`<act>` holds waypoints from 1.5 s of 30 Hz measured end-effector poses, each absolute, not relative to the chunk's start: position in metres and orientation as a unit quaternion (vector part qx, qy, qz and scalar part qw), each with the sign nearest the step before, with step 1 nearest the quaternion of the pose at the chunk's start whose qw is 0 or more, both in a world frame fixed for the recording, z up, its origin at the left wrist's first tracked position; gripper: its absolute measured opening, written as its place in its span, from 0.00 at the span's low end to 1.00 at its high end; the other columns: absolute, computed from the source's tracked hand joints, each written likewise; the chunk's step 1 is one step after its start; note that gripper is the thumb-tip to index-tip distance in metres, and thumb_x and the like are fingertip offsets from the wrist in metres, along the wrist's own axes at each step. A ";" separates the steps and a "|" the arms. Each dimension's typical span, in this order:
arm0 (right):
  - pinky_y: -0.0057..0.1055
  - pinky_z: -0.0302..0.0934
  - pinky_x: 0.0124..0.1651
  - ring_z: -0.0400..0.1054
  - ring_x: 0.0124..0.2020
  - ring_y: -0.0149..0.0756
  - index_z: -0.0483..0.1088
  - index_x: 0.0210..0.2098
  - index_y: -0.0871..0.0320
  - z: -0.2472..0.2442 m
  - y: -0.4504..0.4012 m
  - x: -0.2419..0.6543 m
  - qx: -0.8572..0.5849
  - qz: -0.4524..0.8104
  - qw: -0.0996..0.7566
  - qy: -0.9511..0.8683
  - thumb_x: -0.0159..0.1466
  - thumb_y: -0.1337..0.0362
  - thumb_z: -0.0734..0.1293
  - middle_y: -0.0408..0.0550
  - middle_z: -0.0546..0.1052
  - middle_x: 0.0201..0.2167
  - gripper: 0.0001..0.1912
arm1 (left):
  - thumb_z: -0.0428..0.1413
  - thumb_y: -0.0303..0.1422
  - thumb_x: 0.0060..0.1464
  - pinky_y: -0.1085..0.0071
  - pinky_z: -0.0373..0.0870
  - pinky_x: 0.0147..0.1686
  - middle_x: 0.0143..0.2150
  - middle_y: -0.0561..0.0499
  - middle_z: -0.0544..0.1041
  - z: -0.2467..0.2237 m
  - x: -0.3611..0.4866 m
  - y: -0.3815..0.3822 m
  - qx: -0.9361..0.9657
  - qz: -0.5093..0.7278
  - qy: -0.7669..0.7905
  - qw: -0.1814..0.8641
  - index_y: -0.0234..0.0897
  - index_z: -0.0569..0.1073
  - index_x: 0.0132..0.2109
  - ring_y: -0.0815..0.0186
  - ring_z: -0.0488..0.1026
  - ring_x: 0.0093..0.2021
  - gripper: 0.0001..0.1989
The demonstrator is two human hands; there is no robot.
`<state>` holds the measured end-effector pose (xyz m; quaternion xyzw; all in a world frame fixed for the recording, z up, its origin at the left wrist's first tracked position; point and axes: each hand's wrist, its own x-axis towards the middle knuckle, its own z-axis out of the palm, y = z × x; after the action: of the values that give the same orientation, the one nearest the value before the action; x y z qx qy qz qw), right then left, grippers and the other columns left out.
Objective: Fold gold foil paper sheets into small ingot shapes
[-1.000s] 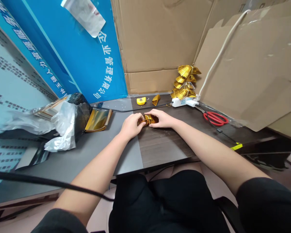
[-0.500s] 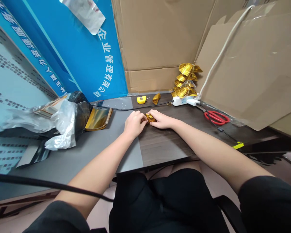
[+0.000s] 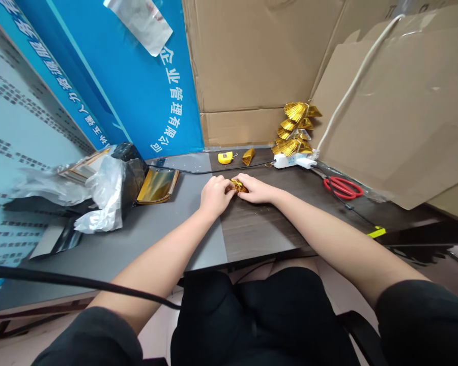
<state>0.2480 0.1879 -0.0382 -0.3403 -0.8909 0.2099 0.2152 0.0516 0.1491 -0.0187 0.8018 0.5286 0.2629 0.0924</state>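
Gold foil, pleated into a small bundle [image 3: 238, 186], sits at the centre of the frame, on the desk [image 3: 259, 231], pinched between two bare hands. From where I stand, the left hand [image 3: 216, 194] is curled narrow, thumb and fingertips drawn together on the bundle's left end. I can't make out exactly how those fingertips grip it, small as it is. The right hand [image 3: 255, 189] cups the other end, its fingers bent over the far side and its thumb on the near side, only a little gap between them, and the foil fills it. Some light strand seems to cross the pleats.

Just beyond the hands I see a yellow tape measure [image 3: 225, 158] and, beside it, a folded gold piece [image 3: 248, 156]. Right of centre, higher up, gold fans [image 3: 295, 129] stand piled by a white power strip [image 3: 285, 161]. Red-handled scissors [image 3: 343, 188] lie farther right. Toward the left, a stack of gold sheets [image 3: 157, 186] rests next to a crumpled plastic bag [image 3: 107, 185].
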 end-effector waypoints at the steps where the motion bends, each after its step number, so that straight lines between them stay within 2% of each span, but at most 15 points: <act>1: 0.46 0.66 0.53 0.69 0.50 0.47 0.67 0.53 0.62 -0.038 0.188 0.249 -0.340 0.209 0.215 -0.891 0.59 0.67 0.64 0.59 0.74 0.49 0.21 | 0.62 0.33 0.59 0.68 0.65 0.39 0.36 0.51 0.77 -0.018 0.051 0.149 0.801 0.261 0.531 0.093 0.40 0.78 0.34 0.62 0.71 0.41 0.05; 6: 0.46 0.66 0.55 0.71 0.52 0.47 0.67 0.57 0.62 -0.037 0.189 0.251 -0.344 0.196 0.224 -0.891 0.60 0.68 0.63 0.59 0.76 0.51 0.25 | 0.62 0.35 0.59 0.68 0.64 0.39 0.36 0.52 0.78 -0.017 0.050 0.147 0.796 0.254 0.542 0.093 0.41 0.79 0.36 0.63 0.71 0.41 0.05; 14: 0.45 0.67 0.54 0.73 0.47 0.46 0.72 0.56 0.61 -0.036 0.185 0.247 -0.347 0.169 0.256 -0.886 0.63 0.67 0.64 0.57 0.79 0.47 0.22 | 0.61 0.34 0.60 0.67 0.63 0.39 0.38 0.52 0.79 -0.019 0.051 0.147 0.795 0.250 0.546 0.084 0.41 0.78 0.36 0.62 0.71 0.42 0.04; 21: 0.41 0.69 0.50 0.73 0.44 0.42 0.73 0.58 0.60 -0.036 0.186 0.249 -0.339 0.162 0.275 -0.885 0.64 0.67 0.63 0.54 0.77 0.44 0.23 | 0.59 0.36 0.62 0.67 0.65 0.39 0.39 0.51 0.78 -0.018 0.052 0.146 0.799 0.252 0.541 0.076 0.42 0.78 0.37 0.62 0.71 0.42 0.06; 28: 0.40 0.69 0.48 0.72 0.42 0.42 0.73 0.57 0.62 -0.039 0.188 0.248 -0.349 0.153 0.297 -0.876 0.63 0.66 0.64 0.54 0.76 0.41 0.23 | 0.54 0.31 0.63 0.67 0.67 0.42 0.40 0.50 0.79 -0.017 0.048 0.144 0.804 0.254 0.530 0.085 0.42 0.77 0.42 0.61 0.72 0.43 0.06; 38: 0.40 0.70 0.47 0.74 0.41 0.41 0.74 0.57 0.61 -0.042 0.188 0.246 -0.364 0.151 0.316 -0.863 0.64 0.66 0.65 0.54 0.79 0.42 0.22 | 0.53 0.30 0.64 0.67 0.69 0.44 0.40 0.49 0.78 -0.021 0.050 0.149 0.798 0.290 0.518 0.103 0.42 0.79 0.42 0.62 0.73 0.44 0.09; 45: 0.39 0.70 0.47 0.74 0.41 0.40 0.74 0.57 0.59 -0.043 0.187 0.243 -0.366 0.164 0.317 -0.859 0.64 0.67 0.66 0.53 0.80 0.43 0.22 | 0.55 0.27 0.62 0.70 0.72 0.43 0.37 0.50 0.77 -0.023 0.050 0.152 0.792 0.323 0.496 0.148 0.40 0.81 0.41 0.67 0.74 0.39 0.10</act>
<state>0.2435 0.1869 -0.0434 -0.3660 -0.8592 0.1645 0.3173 0.0502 0.1521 -0.0228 0.7924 0.4955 0.3233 0.1483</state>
